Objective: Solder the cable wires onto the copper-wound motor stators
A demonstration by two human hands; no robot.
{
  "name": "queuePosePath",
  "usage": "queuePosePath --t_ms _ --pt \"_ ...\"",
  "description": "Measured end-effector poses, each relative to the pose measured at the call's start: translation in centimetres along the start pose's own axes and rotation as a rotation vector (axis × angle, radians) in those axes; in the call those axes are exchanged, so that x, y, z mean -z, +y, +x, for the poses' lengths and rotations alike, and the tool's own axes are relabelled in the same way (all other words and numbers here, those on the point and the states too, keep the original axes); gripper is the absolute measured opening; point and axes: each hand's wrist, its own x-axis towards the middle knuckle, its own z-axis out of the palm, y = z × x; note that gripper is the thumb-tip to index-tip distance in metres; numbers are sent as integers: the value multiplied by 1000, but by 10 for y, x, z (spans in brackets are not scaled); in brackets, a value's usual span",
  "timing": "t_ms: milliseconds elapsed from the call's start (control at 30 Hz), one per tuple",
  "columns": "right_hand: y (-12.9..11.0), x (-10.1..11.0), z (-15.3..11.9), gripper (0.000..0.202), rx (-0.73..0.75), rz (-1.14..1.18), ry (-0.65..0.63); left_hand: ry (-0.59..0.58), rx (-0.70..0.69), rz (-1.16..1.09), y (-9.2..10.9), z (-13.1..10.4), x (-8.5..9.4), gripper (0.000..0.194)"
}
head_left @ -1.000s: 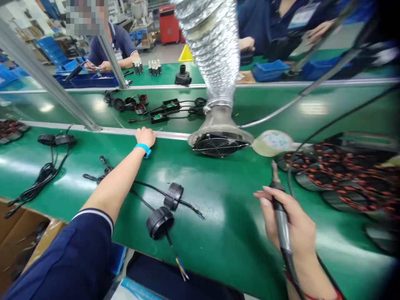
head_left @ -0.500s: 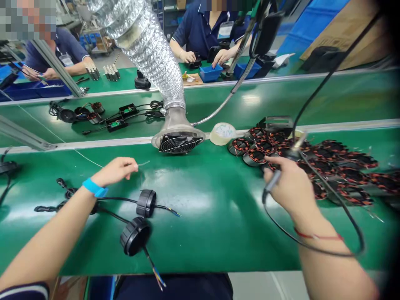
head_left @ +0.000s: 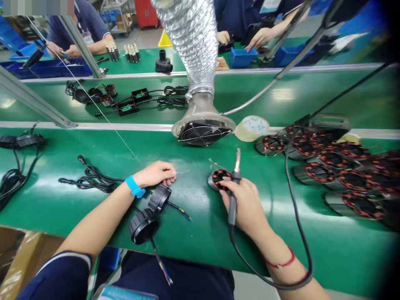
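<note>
My right hand (head_left: pixel 246 204) is closed round a soldering iron (head_left: pixel 233 208), its metal tip pointing up and away from me. The thumb and fingers of that hand also grip a motor stator (head_left: pixel 215 179) with orange-and-black windings, at the middle of the bench. My left hand (head_left: pixel 158 173) is pinched on a thin solder wire (head_left: pixel 125 143) that runs down from the upper left; a short end sticks out past the fingertips. Just below it lie two black ribbed caps (head_left: pixel 143 227) (head_left: pixel 159 198), with cables through them and bare coloured wire ends.
Rows of stators (head_left: pixel 346 179) stand at the right. A fume hose (head_left: pixel 200 54) with a black grille (head_left: pixel 203 132) hangs ahead, beside a roll of tape (head_left: pixel 251 128). More capped cables (head_left: pixel 18 175) lie far left. Beyond the rail, co-workers' hands (head_left: pixel 261 38) are at another bench.
My right hand has come left from the stator group, bringing one stator with the soldering iron. My left hand now appears further right, nearer the caps. The camera view has shifted.
</note>
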Motion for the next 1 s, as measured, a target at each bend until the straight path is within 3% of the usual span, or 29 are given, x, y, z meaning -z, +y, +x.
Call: queuePosePath --t_ms 67,133,267,433,733,900,1000 --pt "-21 -4 4 26 147 144 -84 87 11 -87 0 2 -6 20" --pt "-34 -4 8 32 202 259 -116 132 -23 -103 1 3 -10 17" --pt "-50 -3 12 29 -36 349 -19 64 -84 -52 3 1 -9 18" --pt "-68 -12 10 54 -253 288 -35 -5 -51 -5 3 0 -2 11" --pt "-56 -27 12 49 -56 332 -31 -127 -117 -39 27 12 -13 9" --pt "-56 -24 10 53 -90 336 -32 -41 17 -243 16 12 -2 22" --pt "-57 -24 9 54 -105 365 -44 -103 31 -93 9 10 1 18"
